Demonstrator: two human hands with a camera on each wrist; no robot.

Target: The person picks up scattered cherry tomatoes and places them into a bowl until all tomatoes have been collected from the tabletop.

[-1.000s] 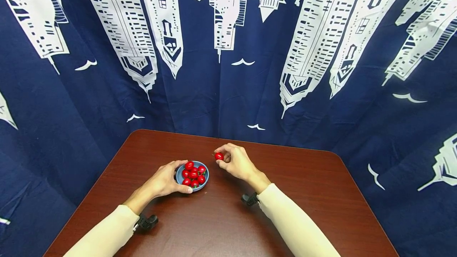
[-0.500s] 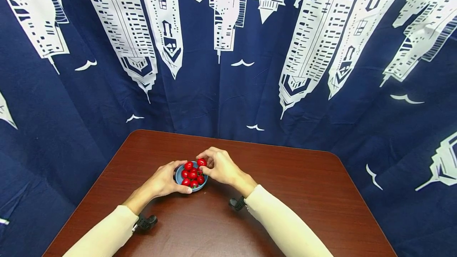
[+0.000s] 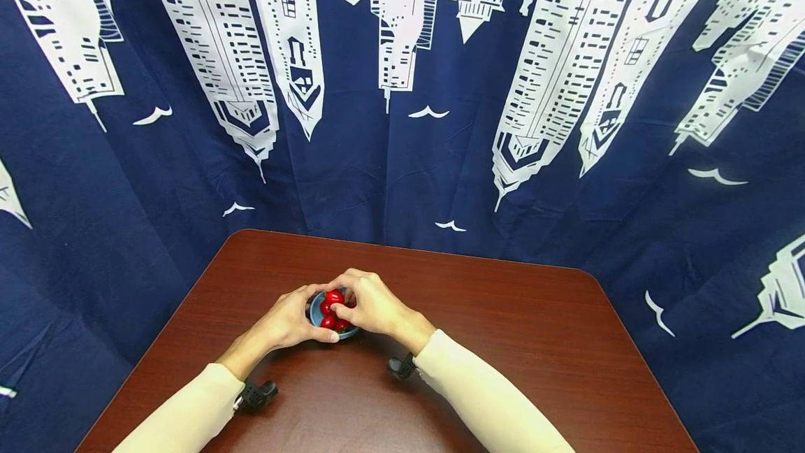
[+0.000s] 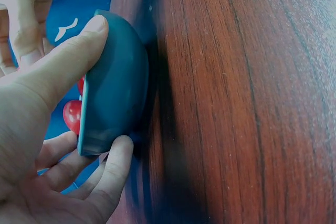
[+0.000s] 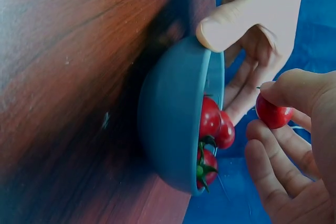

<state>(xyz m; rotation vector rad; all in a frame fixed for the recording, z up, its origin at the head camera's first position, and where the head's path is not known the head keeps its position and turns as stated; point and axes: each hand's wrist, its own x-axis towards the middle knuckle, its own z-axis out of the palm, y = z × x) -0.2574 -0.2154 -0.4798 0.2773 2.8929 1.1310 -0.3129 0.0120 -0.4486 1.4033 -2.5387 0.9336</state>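
Note:
A small blue bowl (image 5: 170, 114) stands on the table, filled with several red cherry tomatoes (image 5: 209, 120), some with green stems. My left hand (image 3: 288, 317) holds it from the left side, thumb on the near part of the rim (image 4: 86, 124) and fingers round the far side. Over the bowl, my right hand (image 3: 375, 305) pinches one cherry tomato (image 5: 274, 111) between thumb and fingers. In the right wrist view a gap shows between this tomato and those in the bowl. From the head view, the right hand covers the bowl's right part.
The brown wooden table (image 3: 503, 341) has rounded far corners. A dark blue curtain (image 3: 352, 180) with white printed buildings hangs behind its far edge. Black devices are strapped at the left wrist (image 3: 259, 393) and the right wrist (image 3: 401, 367).
My right hand has moved left with the pinched cherry tomato, from beside the bowl to above it. The left hand and the bowl have stayed in place.

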